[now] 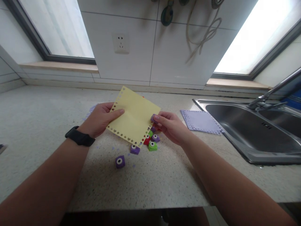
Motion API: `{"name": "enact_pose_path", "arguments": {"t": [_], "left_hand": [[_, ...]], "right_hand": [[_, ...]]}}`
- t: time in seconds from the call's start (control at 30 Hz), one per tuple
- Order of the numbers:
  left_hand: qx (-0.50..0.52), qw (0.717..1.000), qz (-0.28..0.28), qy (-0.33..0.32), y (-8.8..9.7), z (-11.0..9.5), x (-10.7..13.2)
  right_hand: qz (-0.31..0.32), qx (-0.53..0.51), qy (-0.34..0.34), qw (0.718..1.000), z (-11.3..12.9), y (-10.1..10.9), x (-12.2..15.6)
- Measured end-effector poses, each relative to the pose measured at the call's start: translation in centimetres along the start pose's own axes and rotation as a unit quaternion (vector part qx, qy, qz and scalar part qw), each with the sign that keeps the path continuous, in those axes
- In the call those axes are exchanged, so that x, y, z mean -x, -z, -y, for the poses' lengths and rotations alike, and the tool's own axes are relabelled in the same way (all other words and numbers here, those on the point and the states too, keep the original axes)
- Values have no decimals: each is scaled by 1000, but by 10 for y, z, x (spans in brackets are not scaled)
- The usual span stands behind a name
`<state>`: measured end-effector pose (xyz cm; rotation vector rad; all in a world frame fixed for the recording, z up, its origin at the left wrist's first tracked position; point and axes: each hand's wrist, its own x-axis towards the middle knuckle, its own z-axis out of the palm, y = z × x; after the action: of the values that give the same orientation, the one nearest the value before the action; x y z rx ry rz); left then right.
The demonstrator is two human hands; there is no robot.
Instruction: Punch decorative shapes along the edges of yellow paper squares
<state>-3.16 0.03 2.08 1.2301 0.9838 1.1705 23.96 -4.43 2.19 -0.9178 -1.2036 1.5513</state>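
My left hand (101,118) pinches the left edge of a yellow paper sheet (133,115), thumb on top, holding it tilted above the counter. Small shapes are punched out all along the sheet's borders. My right hand (169,126) is closed on a small purple punch (153,118) set against the sheet's right edge. Below the sheet lie several small craft punches: a purple one (120,161) nearest me, another purple (135,149), a green one (152,145), a red one (147,140) and a purple one (155,137). A black band is on my left wrist.
A speckled counter (42,119) runs to a tiled wall with a socket (120,43). A stack of lilac punched sheets (201,121) lies beside a steel sink (254,131) with a tap (272,91) at the right. Cords hang on the wall. Paper bits dot the counter.
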Motion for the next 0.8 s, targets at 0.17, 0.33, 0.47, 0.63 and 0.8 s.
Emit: {"name": "enact_pose_path", "arguments": {"t": [0.17,0.33,0.47,0.63,0.8], "left_hand": [[-18,1000,6,-1,0,-1,1],[-58,998,27,13,-4,-8,7],[-53,998,30,10,-5,-11,8],[-46,998,29,9,-4,-9,7],[-50,998,26,12,-4,-9,7]], "right_hand": [[-3,5,1,1000,-1,1,0],[0,7,1,1000,0,1,0],[2,11,8,1000,0,1,0],[0,14,9,1000,-1,1,0],[-2,20,13,1000,-1,1,0]]}}
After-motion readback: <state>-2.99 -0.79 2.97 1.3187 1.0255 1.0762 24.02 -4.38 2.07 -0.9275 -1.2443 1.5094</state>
